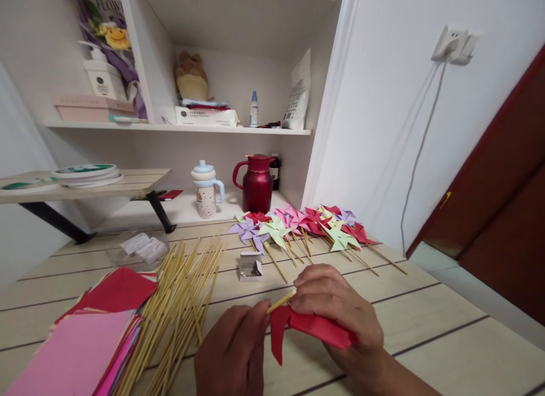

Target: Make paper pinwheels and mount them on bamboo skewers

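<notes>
Between my hands is a red paper pinwheel (317, 327), its folded blades partly covered by my fingers. My left hand (238, 342) is closed around a thin wooden stick (281, 301), whose pale tip points up to the right against the pinwheel. Closed over the red paper from above and the right, my right hand (343, 305) hides the pinwheel's centre. Just beyond them stands a small open box (250, 266) with tiny dark metal pieces inside. Finished pinwheels (276, 230) in several colours lie on their sticks behind it.
To the left lie many loose sticks (179, 305) and a stack of coloured paper sheets (76, 350). A clear container (114, 251) with small white packets sits behind them. A red thermos jug (258, 186) and a lidded cup (206, 194) stand at the back, beneath a shelf (255, 130).
</notes>
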{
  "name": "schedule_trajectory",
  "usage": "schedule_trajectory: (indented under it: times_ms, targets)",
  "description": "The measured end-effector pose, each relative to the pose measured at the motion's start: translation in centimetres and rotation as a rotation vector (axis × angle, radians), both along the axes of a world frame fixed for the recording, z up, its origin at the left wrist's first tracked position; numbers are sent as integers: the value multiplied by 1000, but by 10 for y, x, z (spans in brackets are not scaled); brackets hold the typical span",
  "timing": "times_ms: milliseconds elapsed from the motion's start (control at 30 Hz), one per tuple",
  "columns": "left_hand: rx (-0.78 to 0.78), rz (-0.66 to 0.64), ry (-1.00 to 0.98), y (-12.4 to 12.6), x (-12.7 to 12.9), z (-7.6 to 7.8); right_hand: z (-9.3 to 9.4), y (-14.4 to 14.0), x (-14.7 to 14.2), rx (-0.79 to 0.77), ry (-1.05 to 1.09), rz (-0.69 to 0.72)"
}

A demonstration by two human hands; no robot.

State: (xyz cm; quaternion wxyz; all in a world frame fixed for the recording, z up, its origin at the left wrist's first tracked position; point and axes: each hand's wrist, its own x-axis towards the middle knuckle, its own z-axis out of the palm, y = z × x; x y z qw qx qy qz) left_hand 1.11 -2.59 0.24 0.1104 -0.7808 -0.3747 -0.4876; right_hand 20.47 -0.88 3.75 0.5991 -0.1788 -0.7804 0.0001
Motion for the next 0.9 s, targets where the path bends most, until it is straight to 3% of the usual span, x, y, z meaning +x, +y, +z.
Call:
schedule_trajectory:
  times_ms: [900]
  targets:
    - [84, 36, 21, 1, -2, 1, 0, 2, -1, -10, 8, 16]
